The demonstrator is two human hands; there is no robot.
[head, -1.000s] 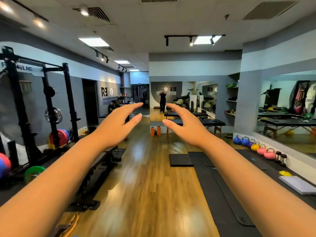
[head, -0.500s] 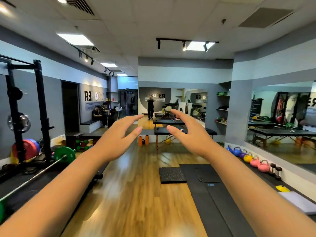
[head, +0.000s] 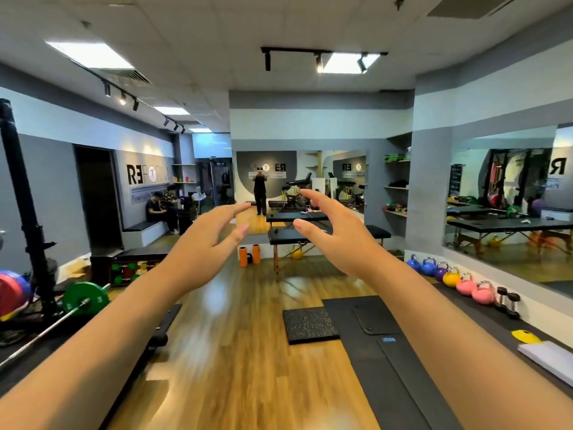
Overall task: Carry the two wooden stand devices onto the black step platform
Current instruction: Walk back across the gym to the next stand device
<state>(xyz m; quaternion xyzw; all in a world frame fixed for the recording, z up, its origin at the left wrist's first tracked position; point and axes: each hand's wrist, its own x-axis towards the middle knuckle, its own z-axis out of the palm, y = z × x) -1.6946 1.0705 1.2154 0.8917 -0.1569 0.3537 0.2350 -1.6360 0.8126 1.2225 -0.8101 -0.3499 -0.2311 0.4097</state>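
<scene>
My left hand [head: 210, 243] and my right hand [head: 335, 234] are both stretched out in front of me at chest height. Their palms face each other with the fingers apart and slightly curled, and neither holds anything. I see no wooden stand devices. A low black box [head: 104, 268] stands by the left wall next to coloured dumbbells; I cannot tell whether it is the step platform.
A black massage table [head: 376, 232] and orange foam rollers [head: 249, 255] stand ahead. A speckled rubber pad [head: 310, 324] and black mats [head: 387, 352] lie on the wooden floor. Kettlebells [head: 459, 280] line the right wall. A rack [head: 28, 212] and barbell [head: 85, 297] are on the left. People sit at the back left [head: 161, 206].
The view has moved forward down the room and the rack has slid off to the left. Both hands stay raised and empty, with the fingers a little more curled.
</scene>
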